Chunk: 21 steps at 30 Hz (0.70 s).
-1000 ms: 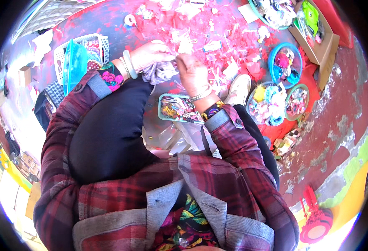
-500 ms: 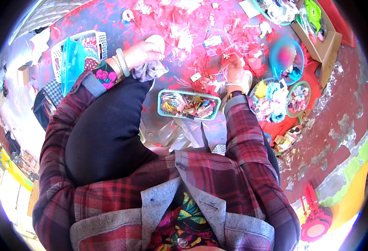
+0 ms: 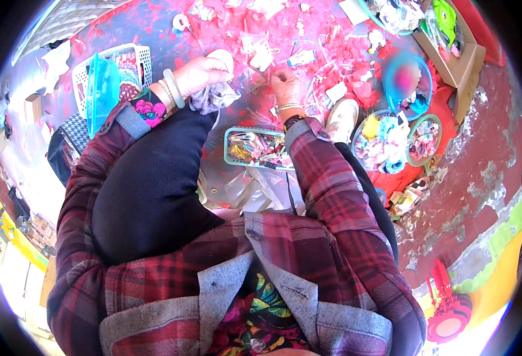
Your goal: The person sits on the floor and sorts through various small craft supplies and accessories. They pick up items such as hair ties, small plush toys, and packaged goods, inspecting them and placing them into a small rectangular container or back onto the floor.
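Note:
My left hand is closed at its fingertips over a bunched, lilac-grey piece of gathered cloth, which hangs just above my left knee. Across from it, my right hand has its fingers bent together in a pinch over the red-littered floor; whatever is between them is too small to make out. Below my right wrist stands a teal-rimmed basket full of small clips and trinkets, its right end hidden by my sleeve. A white shoe shows to the right of my right hand.
On the left, a white basket of cloth items stands behind a blue plastic tub. Round baskets, one with fluffy blue and white pieces, sit at the right. An open cardboard box is beyond them. Red scraps litter the floor ahead.
My right hand has moved left, from beside the right shoe toward my left hand, uncovering the shoe. My right sleeve now covers part of the teal basket. My left hand has hardly moved.

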Tool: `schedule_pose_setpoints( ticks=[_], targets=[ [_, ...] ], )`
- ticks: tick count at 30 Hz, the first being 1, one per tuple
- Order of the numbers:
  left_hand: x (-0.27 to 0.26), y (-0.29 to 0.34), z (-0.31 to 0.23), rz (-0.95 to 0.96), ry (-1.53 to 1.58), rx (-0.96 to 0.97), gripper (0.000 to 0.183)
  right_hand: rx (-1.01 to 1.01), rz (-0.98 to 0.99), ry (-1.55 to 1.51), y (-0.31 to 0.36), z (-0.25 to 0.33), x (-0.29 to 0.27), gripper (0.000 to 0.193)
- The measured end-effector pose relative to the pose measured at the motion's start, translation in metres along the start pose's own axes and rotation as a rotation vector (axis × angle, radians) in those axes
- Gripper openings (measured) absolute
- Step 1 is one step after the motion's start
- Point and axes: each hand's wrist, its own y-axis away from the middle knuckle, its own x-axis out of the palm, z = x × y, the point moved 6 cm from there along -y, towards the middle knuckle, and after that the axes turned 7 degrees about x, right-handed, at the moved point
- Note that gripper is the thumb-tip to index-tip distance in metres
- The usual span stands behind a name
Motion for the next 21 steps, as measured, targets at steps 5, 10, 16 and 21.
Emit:
schedule_pose_setpoints(
  ticks=[5,10,16,21],
  targets=[
    [-0.002,0.003,-0.002,-0.039,0.022,-0.033,0.014,-0.259,0.071,0.391,-0.007,-0.013,-0.028,0.014],
    [-0.004,0.005,0.002,-0.071,0.089,-0.067,0.016,-0.273,-0.068,0.555,-0.008,-0.017,-0.051,0.027],
    [-0.005,0.004,0.002,-0.072,0.089,-0.049,0.016,-0.377,-0.150,0.612,-0.015,-0.010,-0.050,0.024],
    [-0.005,0.004,0.003,-0.072,0.071,-0.061,0.016,-0.253,-0.076,0.704,-0.036,-0.031,-0.053,0.017]
  ],
)
